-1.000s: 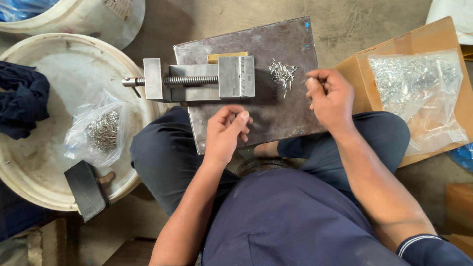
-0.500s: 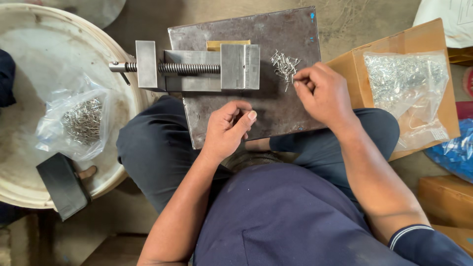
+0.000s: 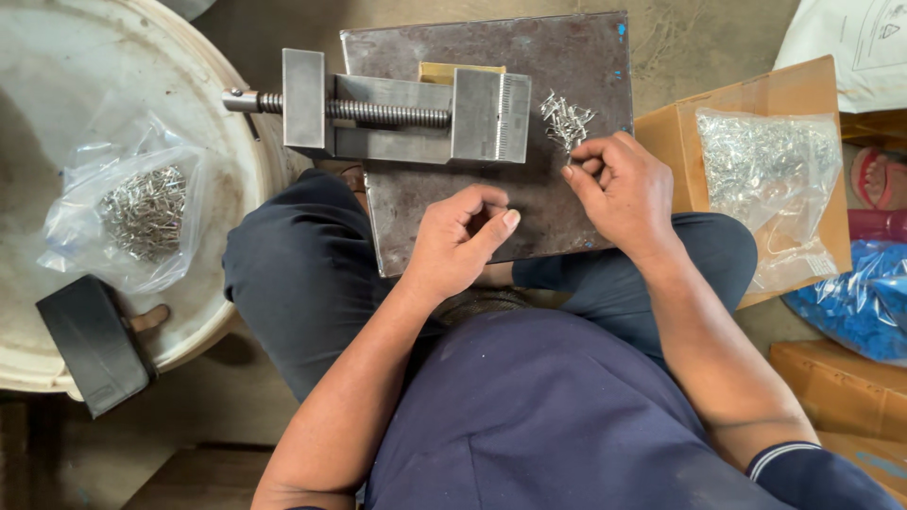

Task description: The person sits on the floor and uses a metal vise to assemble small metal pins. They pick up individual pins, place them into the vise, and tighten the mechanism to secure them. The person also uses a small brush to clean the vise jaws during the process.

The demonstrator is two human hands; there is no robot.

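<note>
Right hand [image 3: 619, 194] over steel plate [image 3: 472, 227], fingertips pinching small metal pin at lower edge of pin pile [image 3: 567, 119]. Left hand [image 3: 458, 241] curled loosely on plate, thumb against forefinger; held contents cannot tell. Machine vise [image 3: 406, 118] on plate's far side. Bag of pins [image 3: 137, 212] on white lid [image 3: 227, 170], black hammer [image 3: 94, 345] beside. Cardboard box [image 3: 680, 142] at right holds second bag [image 3: 775, 189].

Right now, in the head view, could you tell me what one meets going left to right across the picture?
Black mallet head → clear bag of small metal pieces → steel vise → left hand → right hand → cardboard box → blue bag.
</note>
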